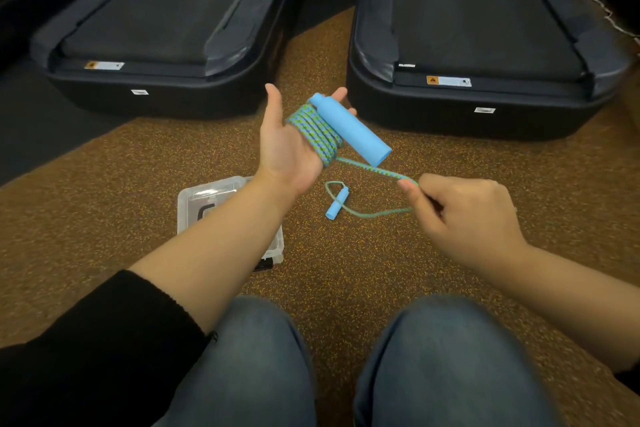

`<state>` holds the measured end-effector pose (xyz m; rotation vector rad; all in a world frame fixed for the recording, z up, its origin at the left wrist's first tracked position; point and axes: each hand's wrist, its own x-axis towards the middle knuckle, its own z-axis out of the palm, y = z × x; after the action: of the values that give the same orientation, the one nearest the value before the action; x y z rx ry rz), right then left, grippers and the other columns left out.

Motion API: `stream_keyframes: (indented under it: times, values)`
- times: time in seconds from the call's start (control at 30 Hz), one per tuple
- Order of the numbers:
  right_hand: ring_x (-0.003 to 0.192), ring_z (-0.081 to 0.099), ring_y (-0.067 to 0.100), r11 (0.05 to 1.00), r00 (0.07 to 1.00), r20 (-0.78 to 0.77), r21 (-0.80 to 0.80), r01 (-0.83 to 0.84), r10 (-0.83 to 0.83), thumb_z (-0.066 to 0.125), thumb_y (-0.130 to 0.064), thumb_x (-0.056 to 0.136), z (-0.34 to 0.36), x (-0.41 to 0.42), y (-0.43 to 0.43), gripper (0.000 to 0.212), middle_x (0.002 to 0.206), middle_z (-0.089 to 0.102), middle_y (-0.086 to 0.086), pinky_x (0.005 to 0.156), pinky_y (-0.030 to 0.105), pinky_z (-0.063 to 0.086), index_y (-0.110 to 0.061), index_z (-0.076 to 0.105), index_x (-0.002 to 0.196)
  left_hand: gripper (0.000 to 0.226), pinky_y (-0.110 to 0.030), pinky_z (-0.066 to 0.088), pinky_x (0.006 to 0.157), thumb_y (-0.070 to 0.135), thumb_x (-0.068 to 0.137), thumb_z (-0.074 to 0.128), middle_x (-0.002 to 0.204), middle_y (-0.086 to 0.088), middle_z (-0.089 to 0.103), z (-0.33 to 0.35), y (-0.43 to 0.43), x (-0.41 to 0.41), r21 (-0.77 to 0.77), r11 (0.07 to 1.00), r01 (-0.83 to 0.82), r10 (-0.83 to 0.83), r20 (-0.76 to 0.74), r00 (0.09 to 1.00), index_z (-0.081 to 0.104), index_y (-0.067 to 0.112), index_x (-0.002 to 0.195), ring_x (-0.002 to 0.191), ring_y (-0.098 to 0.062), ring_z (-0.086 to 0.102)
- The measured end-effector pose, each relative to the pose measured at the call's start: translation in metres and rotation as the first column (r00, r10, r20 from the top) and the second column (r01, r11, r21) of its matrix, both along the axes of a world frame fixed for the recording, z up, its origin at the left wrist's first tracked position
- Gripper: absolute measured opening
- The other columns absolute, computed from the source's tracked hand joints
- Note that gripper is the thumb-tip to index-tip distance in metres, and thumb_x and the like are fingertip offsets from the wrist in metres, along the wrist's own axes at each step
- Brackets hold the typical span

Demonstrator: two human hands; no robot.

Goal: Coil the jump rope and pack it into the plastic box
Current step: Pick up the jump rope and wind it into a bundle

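The plastic box [221, 189] sits on the floor [346, 270] just under the left forearm, which covers most of it. Only its clear lid edge and a corner show, and something dark inside is hard to make out. The fingers of the left hand [287, 149] are mostly hidden behind the jump rope [317, 133], which is wound around them in several turns. That hand is held palm up with its thumb spread and fingers extended, not clenched. A blue handle [349, 130] lies across the coil, slanting down to the right. From the coil a stretch of rope runs to the right hand [467, 215], which pinches it between thumb and curled fingers; the rope's path past the grip is blurred, and it probably passes through the fist. The loose end loops over the floor to a second handle [336, 206], which lies between the two hands and close to the box.

The floor is brown with yellow speckles. Two black treadmills [156, 45] stand side by side ahead, their far ends cut off. A black sleeve [97, 340] and knees in jeans [249, 357] fill the bottom edge.
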<state>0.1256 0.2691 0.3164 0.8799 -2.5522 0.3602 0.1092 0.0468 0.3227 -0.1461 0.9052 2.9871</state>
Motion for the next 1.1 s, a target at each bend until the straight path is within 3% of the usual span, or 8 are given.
stream_keyframes:
  times: [0.27,0.33,0.5,0.6,0.73,0.87,0.97,1.1]
  values:
    - [0.038,0.04,0.023,0.997,0.997,-0.016,-0.01,0.072,-0.072,0.049,-0.042,0.089,0.026,-0.004,-0.007,0.048,0.041,0.031,-0.008,0.044,0.02,0.022,-0.018,0.031,0.051,0.078,-0.046,0.034,0.11,0.062,0.092,0.02,0.134,-0.014,0.053,0.001,0.011,0.002,-0.262,0.962,0.076,-0.073,0.019,0.997,0.026,0.006,0.146,0.129,-0.033,0.047]
    - [0.041,0.042,0.023,0.997,0.997,-0.002,-0.005,0.079,-0.079,0.046,-0.044,0.088,0.033,-0.01,-0.01,0.049,0.04,0.032,-0.007,0.045,0.022,0.026,-0.017,0.032,0.051,0.08,-0.047,0.033,0.111,0.063,0.091,0.018,0.137,-0.014,0.051,-0.002,0.012,0.004,-0.3,0.946,0.123,-0.121,0.027,0.992,0.027,0.007,0.146,0.13,-0.031,0.047]
    - [0.052,0.039,0.023,0.999,0.998,-0.034,0.011,0.051,-0.05,0.047,-0.047,0.086,0.049,-0.028,-0.025,0.047,0.044,0.029,-0.005,0.054,0.027,0.029,-0.017,0.031,0.053,0.088,-0.042,0.033,0.111,0.069,0.087,0.013,0.138,-0.015,0.05,-0.006,0.017,0.01,-0.292,0.914,0.28,-0.271,0.072,0.96,0.029,0.004,0.145,0.128,-0.028,0.048]
    - [0.057,0.037,0.019,0.997,0.996,-0.045,0.031,-0.07,0.071,0.049,-0.045,0.088,0.058,-0.041,-0.035,0.043,0.049,0.029,-0.006,0.054,0.028,0.028,-0.017,0.036,0.058,0.095,-0.042,0.026,0.116,0.072,0.085,0.012,0.144,-0.02,0.04,-0.007,0.021,0.013,-0.292,0.877,0.381,-0.379,0.067,0.923,0.033,0.0,0.143,0.133,-0.032,0.038]
    - [0.065,0.041,0.017,0.975,0.976,0.025,0.053,-0.216,0.215,0.044,-0.047,0.091,0.059,-0.057,-0.049,0.035,0.062,0.04,-0.006,0.059,0.03,0.03,-0.019,0.047,0.069,0.089,-0.043,0.034,0.11,0.071,0.084,0.01,0.128,-0.023,0.048,-0.003,0.025,0.018,-0.294,0.842,0.452,-0.455,0.062,0.888,0.043,0.005,0.134,0.121,-0.038,0.043]
    - [0.062,0.044,0.016,0.972,0.951,0.2,-0.033,-0.234,0.236,0.045,-0.044,0.094,0.053,-0.069,-0.062,0.029,0.055,0.041,-0.008,0.061,0.032,0.036,-0.02,0.054,0.08,0.08,-0.044,0.044,0.102,0.066,0.085,0.018,0.101,-0.019,0.066,-0.001,0.024,0.019,-0.264,0.843,0.468,-0.471,0.059,0.88,0.053,0.006,0.123,0.1,-0.034,0.063]
    - [0.057,0.045,0.008,0.942,0.786,0.52,-0.222,-0.253,0.334,0.049,-0.04,0.094,0.043,-0.082,-0.066,0.025,0.057,0.048,-0.007,0.062,0.029,0.038,-0.026,0.051,0.073,0.07,-0.045,0.049,0.098,0.057,0.09,0.025,0.087,-0.015,0.067,-0.002,0.019,0.02,-0.236,0.848,0.475,-0.472,0.075,0.879,0.062,-0.001,0.103,0.089,-0.028,0.067]
    - [0.052,0.045,-0.003,0.893,0.533,0.719,-0.391,-0.222,0.447,0.048,-0.033,0.096,0.036,-0.087,-0.072,0.026,0.053,0.05,-0.012,0.056,0.015,0.038,-0.015,0.053,0.079,0.056,-0.04,0.055,0.084,0.046,0.094,0.029,0.085,-0.015,0.059,0.002,0.016,0.024,-0.198,0.839,0.507,-0.501,0.086,0.861,0.059,-0.001,0.093,0.096,-0.034,0.053]
